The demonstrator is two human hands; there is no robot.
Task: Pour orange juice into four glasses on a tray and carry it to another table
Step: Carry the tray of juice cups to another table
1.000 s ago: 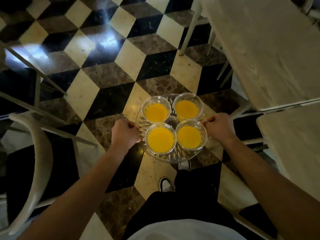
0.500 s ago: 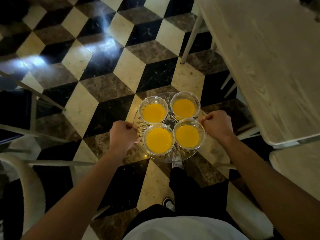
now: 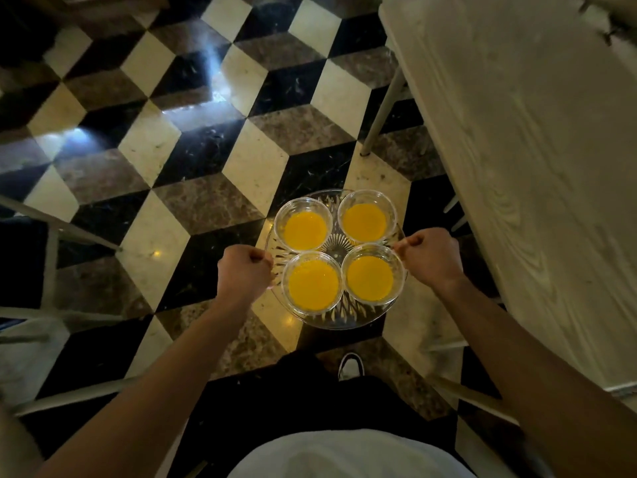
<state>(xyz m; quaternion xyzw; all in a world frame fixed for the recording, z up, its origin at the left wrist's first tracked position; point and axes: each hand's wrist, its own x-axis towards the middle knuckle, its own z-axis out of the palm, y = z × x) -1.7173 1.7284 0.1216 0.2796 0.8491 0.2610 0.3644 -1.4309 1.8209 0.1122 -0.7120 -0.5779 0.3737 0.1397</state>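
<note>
- Four glasses of orange juice (image 3: 313, 287) stand in a tight two-by-two cluster between the hands, each holding a bright, opaque yellow-orange fill that sits below its rim.
- Packing them close around the middle likely keeps the weight centred, so the load tips less as it is carried.
- Both hands are curled into fists around opposite edges: the left hand (image 3: 243, 274) grips the tray (image 3: 339, 319) at its left rim, the right hand (image 3: 429, 257) grips it at the right rim.
- Holding at two opposite sides probably keeps the tray level, which matters with open, filled glasses.
- Clear cut glass makes up the round tray, with a radiating starburst pattern at its centre and ribbed facets along the edge that catch small glints.
- Smooth, round and transparent, the glasses look slippery on such a base; I judge a sudden tilt could slide them.
- Held in the air, the tray hangs over a polished marble floor (image 3: 206, 167) of black, cream and brown rhombus tiles.
- Just right of the right hand runs a pale surface (image 3: 537, 160) with visible wood grain, seemingly where the tray could be set down.
- Thin pale legs (image 3: 381, 112) support it.
</note>
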